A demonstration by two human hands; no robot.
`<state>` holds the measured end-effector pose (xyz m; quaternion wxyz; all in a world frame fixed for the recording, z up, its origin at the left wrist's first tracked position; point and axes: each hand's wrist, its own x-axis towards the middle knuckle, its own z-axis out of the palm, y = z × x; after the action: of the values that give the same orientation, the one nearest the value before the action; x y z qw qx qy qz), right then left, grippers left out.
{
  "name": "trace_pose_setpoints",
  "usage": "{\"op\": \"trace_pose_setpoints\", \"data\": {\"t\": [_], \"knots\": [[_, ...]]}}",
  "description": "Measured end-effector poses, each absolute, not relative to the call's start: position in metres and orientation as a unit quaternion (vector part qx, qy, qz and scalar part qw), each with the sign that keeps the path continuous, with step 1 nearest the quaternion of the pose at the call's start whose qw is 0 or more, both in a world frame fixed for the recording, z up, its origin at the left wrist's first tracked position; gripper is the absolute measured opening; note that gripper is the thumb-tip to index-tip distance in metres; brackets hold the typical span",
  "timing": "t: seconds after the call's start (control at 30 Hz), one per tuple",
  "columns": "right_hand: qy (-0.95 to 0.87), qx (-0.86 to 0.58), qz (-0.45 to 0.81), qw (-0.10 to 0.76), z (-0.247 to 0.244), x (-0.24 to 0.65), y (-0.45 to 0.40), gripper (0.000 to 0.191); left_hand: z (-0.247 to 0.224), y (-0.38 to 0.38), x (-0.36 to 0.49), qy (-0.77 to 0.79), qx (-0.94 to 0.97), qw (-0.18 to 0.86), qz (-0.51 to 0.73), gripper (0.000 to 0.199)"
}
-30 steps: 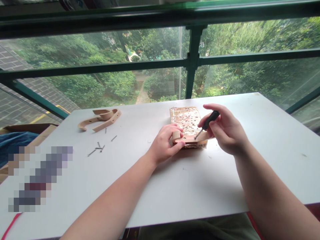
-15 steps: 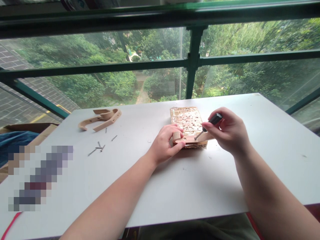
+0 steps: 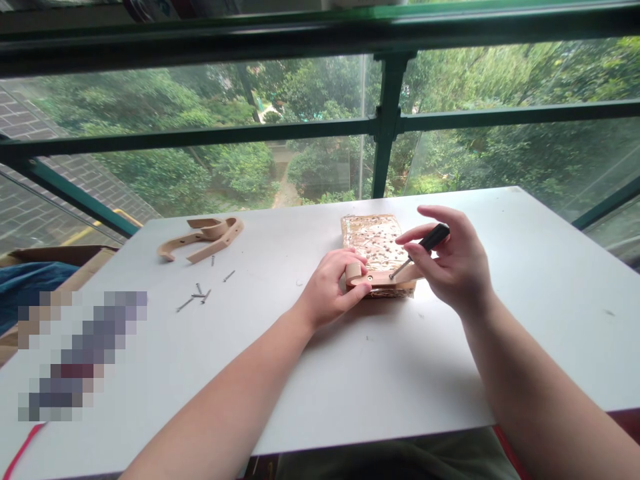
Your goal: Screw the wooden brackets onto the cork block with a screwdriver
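Against the green window frame (image 3: pixel 383 150), the white table (image 3: pixel 400 373) carries everything you're working on. Wrapped block (image 3: pixel 375 233) sits on it right of centre, top face pitted with dents or holes. Your wooden hook (image 3: pixel 383 279) lies across the block's near side, curled end left, plain end past the block's right side. Block looks like a backing, lifting the hook off the tabletop.

Other wooden hooks (image 3: pixel 215 248), two by the look of it, sit grouped at far left, likely parked off your work spot.

Left hand (image 3: pixel 330 283): fingers wrap the curled end, thumb on the near side; reads as pinning hook to block against twist. Right hand (image 3: pixel 457 267): loose grasp on the screwdriver (image 3: pixel 436 236), thumb on the handle, upper fingers spread off it. Shaft leans right, tip at a screw or hole in the hook; too small to tell which. Loose screws (image 3: pixel 186 305) lie scattered left, apart from your forearm.

Edges: block is well in from all of them. Far edge runs by the window, near edge by your lap, left edge beside the cardboard box (image 3: pixel 95 270). Most elbow room: right of your right hand, plus the stretch between your forearms. Left swing is tighter, screws there.
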<state>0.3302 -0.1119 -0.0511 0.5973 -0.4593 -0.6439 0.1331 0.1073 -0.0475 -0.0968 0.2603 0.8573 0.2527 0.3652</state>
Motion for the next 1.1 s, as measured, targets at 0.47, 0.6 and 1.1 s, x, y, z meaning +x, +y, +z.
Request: {"op": "trace_pose_setpoints", "data": {"t": [0.47,0.6,1.1], "knots": [[-0.693,-0.393,0.284,0.533,-0.047,0.343,-0.119,0.048,-0.096,-0.048,0.107,0.255,0.858,0.262,0.361,0.019],[-0.691,-0.387,0.289,0.537,-0.049,0.342,-0.117,0.036,-0.096,-0.048,0.107,0.255,0.856,0.263,0.365,0.018],[-0.697,-0.415,0.259,0.524,-0.041,0.346,-0.121,0.025,-0.096,-0.049,0.107,0.251,0.855,0.259,0.374,0.019]]}}
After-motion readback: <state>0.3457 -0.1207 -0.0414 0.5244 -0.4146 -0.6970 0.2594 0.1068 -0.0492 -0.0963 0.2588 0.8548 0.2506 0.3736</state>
